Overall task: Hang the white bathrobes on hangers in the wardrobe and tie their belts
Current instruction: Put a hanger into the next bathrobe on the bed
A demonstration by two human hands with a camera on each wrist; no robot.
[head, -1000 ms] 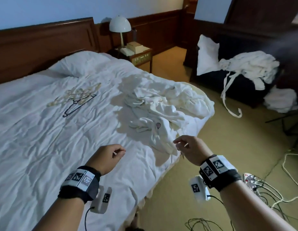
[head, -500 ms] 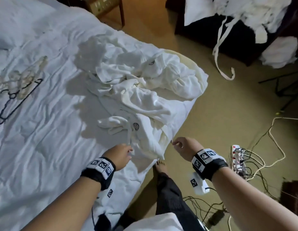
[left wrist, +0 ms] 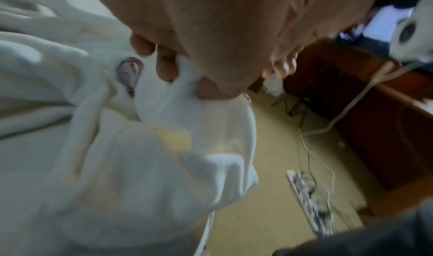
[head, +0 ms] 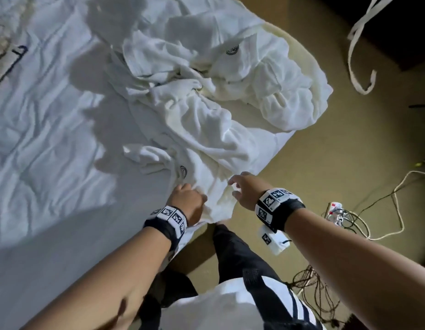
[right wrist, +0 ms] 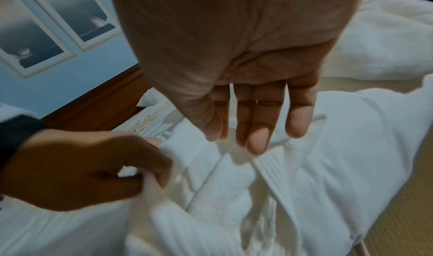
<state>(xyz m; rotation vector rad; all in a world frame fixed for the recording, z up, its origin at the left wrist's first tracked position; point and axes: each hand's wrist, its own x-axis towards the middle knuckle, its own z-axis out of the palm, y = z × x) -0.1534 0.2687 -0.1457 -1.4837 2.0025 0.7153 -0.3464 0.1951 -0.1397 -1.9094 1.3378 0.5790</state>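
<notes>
Two crumpled white bathrobes lie on the bed's near corner. The nearer bathrobe (head: 206, 134) has a dark round logo. The farther bathrobe (head: 273, 75) lies behind it. My left hand (head: 190, 201) pinches a fold of the nearer bathrobe (left wrist: 187, 130) just beside the logo, thumb and fingers curled round the cloth. My right hand (head: 240, 189) hovers just above the same bathrobe (right wrist: 316, 167), to the right of my left hand (right wrist: 93, 167). The fingers (right wrist: 255, 130) of the right hand are straight and hold nothing. A dark hanger (head: 9, 65) lies on the bed at the far left edge.
A white belt (head: 354, 55) dangles from dark furniture at the upper right. A power strip (head: 335, 210) and tangled cables lie on the beige carpet to my right. My leg (head: 230, 253) stands against the bed's corner. The white sheet (head: 52, 139) spreads to the left.
The view tipped down and came closer to the bed corner. My left hand went forward and took hold of the nearer bathrobe. My right hand opened and reached over it.
</notes>
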